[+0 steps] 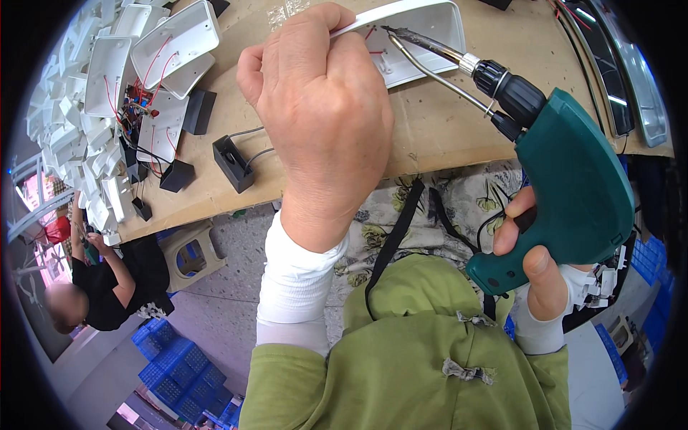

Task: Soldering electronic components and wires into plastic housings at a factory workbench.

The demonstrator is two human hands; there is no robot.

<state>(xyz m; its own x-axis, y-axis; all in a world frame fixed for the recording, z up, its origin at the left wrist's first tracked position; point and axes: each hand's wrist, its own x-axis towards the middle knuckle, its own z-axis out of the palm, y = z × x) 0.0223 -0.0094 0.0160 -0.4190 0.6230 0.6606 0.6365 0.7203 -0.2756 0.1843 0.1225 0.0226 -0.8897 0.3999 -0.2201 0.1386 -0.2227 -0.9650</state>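
My left hand (322, 107) is closed on the rim of a white plastic housing (446, 32), tilted over the table. Short red wires show inside the housing, near its inner wall. A dark green soldering gun (584, 179) is gripped in my right hand (542, 276), its handle pointing down toward me. From its black nose a hot iron tip and a thin bent metal tube run leftward, meeting over the housing's open side near the wires. Whether the tip touches anything there, I cannot tell. By my left wrist a small black box (235, 166) lies with a grey cable leading under my hand.
Brown covering lies on the table (430, 129). More white housings (175, 43) with red wires and black boxes lie left, beside a heap of white parts (72, 136). Long dark glossy panels (609, 72) stand right. Another person (107, 287), a stool (192, 254) and blue crates (183, 373) are beyond the table.
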